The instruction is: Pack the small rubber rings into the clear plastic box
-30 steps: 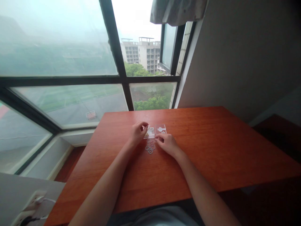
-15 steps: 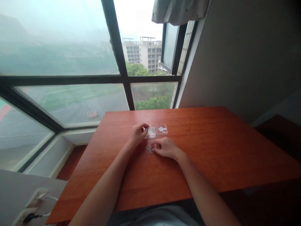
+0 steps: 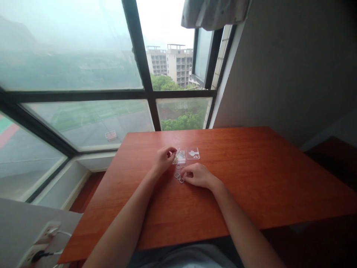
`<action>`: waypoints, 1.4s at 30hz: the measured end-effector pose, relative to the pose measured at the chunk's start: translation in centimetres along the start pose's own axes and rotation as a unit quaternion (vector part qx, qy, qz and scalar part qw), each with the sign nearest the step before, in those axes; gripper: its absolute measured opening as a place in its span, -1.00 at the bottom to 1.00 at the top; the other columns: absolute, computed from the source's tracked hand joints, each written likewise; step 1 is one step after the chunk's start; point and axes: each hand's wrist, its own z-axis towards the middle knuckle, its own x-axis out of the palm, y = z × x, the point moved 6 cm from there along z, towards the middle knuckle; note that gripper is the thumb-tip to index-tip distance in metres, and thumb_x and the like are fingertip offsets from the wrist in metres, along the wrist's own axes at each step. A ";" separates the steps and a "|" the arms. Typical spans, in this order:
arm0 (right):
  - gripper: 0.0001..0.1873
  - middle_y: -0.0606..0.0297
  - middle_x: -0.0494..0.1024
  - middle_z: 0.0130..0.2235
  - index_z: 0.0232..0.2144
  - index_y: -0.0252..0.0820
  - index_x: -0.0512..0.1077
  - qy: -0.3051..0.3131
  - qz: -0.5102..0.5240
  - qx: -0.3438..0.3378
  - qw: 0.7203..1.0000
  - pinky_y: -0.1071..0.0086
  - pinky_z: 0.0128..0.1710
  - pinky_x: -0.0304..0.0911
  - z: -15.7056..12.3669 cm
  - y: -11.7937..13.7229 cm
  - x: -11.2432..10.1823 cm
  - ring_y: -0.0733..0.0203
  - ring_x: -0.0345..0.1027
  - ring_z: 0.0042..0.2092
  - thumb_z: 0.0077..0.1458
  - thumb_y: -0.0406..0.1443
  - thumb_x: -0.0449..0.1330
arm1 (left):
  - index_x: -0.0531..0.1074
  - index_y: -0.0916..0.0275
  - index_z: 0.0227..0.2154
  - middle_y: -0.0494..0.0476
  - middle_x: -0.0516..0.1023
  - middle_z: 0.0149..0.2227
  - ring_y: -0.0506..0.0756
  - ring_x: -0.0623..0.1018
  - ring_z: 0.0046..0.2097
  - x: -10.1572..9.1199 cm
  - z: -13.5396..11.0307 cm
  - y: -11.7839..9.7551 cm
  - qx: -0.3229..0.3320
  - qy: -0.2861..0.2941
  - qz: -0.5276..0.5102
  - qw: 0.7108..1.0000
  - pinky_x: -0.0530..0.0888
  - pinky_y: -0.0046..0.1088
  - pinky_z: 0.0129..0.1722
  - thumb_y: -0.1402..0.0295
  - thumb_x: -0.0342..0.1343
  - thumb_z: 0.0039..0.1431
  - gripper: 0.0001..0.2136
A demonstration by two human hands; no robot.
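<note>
Two small clear acrylic tags lie side by side on the red-brown table. My left hand pinches the corner of the left tag, fingers curled. The right tag, printed with a white figure, lies untouched just beyond my right hand. A small heap of metal split rings sits in front of the tags. My right hand rests on the table with its fingertips curled onto the rings; whether it holds one is hidden.
A large window with dark frames rises behind the table's far edge. A grey wall stands at the right. A wall socket with a white cable is at the lower left.
My right hand drew back from the tags toward me and settled on the heap of rings. My left hand stayed at the left tag. The view shifted slightly.
</note>
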 end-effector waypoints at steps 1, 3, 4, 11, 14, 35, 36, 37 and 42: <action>-0.79 0.45 0.56 -0.48 -0.36 -0.05 0.58 0.004 0.004 -0.003 1.000 0.57 -0.45 0.11 0.0 0.0 0.1 0.41 0.33 -0.48 -0.04 -0.42 0.21 | 0.51 0.24 -0.36 0.05 0.54 -0.43 -0.03 0.43 -0.46 0.0 0.0 0.0 0.000 -0.001 0.002 1.000 0.38 -0.56 -0.44 0.46 0.08 0.04 -0.87; -0.76 0.45 0.57 -0.46 -0.35 -0.05 0.58 0.011 0.009 -0.004 1.000 0.57 -0.45 0.12 0.0 -0.2 0.2 0.41 0.34 -0.48 -0.04 -0.43 0.20 | 0.51 0.23 -0.37 0.05 0.54 -0.43 -0.03 0.43 -0.46 -0.1 -0.1 -0.1 0.000 -0.003 0.004 1.000 0.37 -0.55 -0.44 0.46 0.08 0.04 -0.88; -0.75 0.45 0.58 -0.45 -0.34 -0.04 0.58 0.014 0.009 -0.003 1.000 0.57 -0.44 0.13 0.0 -0.3 0.2 0.40 0.35 -0.47 -0.04 -0.44 0.20 | 0.51 0.23 -0.37 0.05 0.54 -0.43 -0.03 0.43 -0.46 -0.1 -0.1 -0.1 0.001 -0.003 0.004 1.000 0.37 -0.55 -0.44 0.45 0.08 0.04 -0.88; -0.72 0.40 0.61 -0.37 -0.33 -0.04 0.59 0.018 0.016 -0.008 1.000 0.54 -0.40 0.16 0.1 -0.6 0.5 0.36 0.37 -0.42 -0.05 -0.45 0.19 | 0.50 0.24 -0.36 0.05 0.53 -0.42 -0.03 0.42 -0.46 -0.2 -0.1 -0.4 -0.001 0.003 -0.006 1.000 0.37 -0.56 -0.45 0.45 0.07 0.05 -0.87; -0.76 0.38 0.60 -0.38 -0.35 -0.07 0.59 0.011 0.048 -0.009 0.999 0.53 -0.39 0.17 0.1 -0.8 0.5 0.36 0.36 -0.42 -0.05 -0.43 0.20 | 0.50 0.23 -0.36 0.05 0.53 -0.42 -0.03 0.42 -0.45 -0.2 -0.2 -0.5 0.002 0.007 -0.008 1.000 0.37 -0.55 -0.44 0.44 0.07 0.06 -0.87; -0.79 0.40 0.35 -0.58 -0.39 -0.20 0.53 -0.235 0.078 0.101 0.964 0.50 -0.53 0.06 0.1 -3.3 -2.9 0.36 0.15 -0.54 0.00 -0.18 0.20 | 0.53 0.28 -0.33 0.06 0.49 -0.48 -0.06 0.38 -0.48 1.4 -1.0 -4.4 0.025 0.165 -0.140 0.976 0.33 -0.59 -0.50 0.33 0.10 0.11 -0.84; -0.79 0.40 0.35 -0.58 -0.39 -0.20 0.53 -0.235 0.077 0.100 0.964 0.50 -0.52 0.07 0.1 -3.3 -2.9 0.35 0.15 -0.54 0.00 -0.18 0.20 | 0.53 0.27 -0.34 0.05 0.48 -0.49 -0.06 0.38 -0.49 1.4 -1.0 -4.3 0.026 0.164 -0.139 0.976 0.33 -0.59 -0.50 0.33 0.11 0.10 -0.85; -0.79 0.40 0.35 -0.58 -0.39 -0.20 0.53 -0.236 0.077 0.098 0.964 0.50 -0.52 0.07 0.1 -3.3 -2.9 0.35 0.15 -0.54 0.00 -0.18 0.20 | 0.53 0.27 -0.36 0.04 0.48 -0.50 -0.06 0.38 -0.49 1.4 -0.9 -4.3 0.026 0.161 -0.136 0.977 0.33 -0.59 -0.50 0.34 0.11 0.10 -0.86; -0.78 0.44 0.31 -0.61 -0.33 -0.19 0.53 -0.232 0.077 0.090 0.966 0.50 -0.50 0.08 0.1 -3.3 -2.7 0.36 0.14 -0.55 0.02 -0.19 0.19 | 0.51 0.26 -0.40 0.03 0.49 -0.49 -0.07 0.38 -0.50 1.0 -0.6 -3.8 0.020 0.108 -0.115 0.987 0.33 -0.60 -0.50 0.42 0.09 0.07 -0.90</action>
